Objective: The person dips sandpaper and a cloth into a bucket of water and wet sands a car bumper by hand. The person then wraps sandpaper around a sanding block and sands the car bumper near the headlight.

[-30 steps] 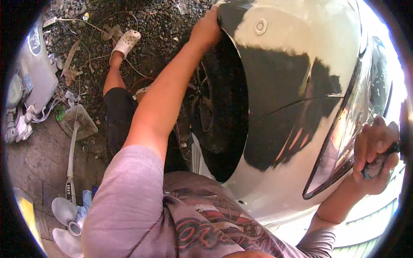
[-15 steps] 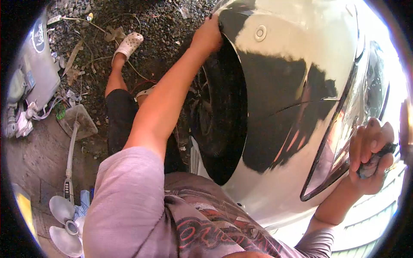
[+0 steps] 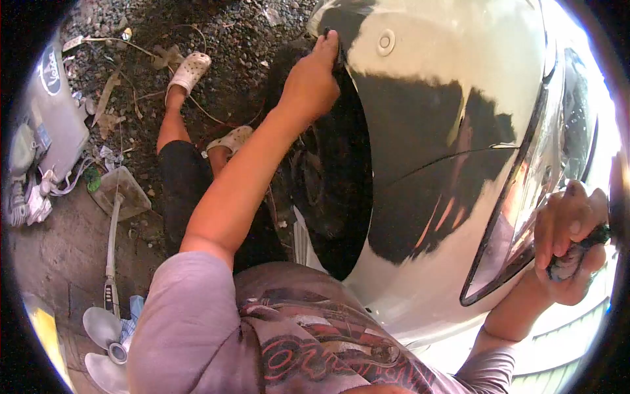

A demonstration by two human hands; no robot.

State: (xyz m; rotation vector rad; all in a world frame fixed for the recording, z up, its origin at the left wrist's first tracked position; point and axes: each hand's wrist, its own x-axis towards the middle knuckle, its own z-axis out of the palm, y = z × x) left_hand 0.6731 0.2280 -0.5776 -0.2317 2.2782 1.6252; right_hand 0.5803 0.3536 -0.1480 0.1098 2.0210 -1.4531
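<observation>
Car body panel [image 3: 426, 151], one, pale cream; located above and beside a black wheel [image 3: 338, 177], directly before the person as I look on. Bears a broad dark patch [image 3: 407, 125] with ragged edges, crossed by a thin seam; round disc [image 3: 386, 43] set in the pale area near its top.

Left hand [image 3: 314, 85]: one, arm stretched out to the wheel-arch edge at the upper end of the panel, fingers pointing away; whether it grips anything, I cannot tell.

Right hand [image 3: 571, 236]: one, fingers curled round a grey wad [image 3: 563, 266], held near the black-edged glossy pane [image 3: 505, 243].

Ground items: white perforated clogs [image 3: 189, 72], worn, on gravel [image 3: 243, 26]; grey plate marked "Vespa" [image 3: 69, 131]; fan [image 3: 117, 353] with pale blades, lying on its side.
</observation>
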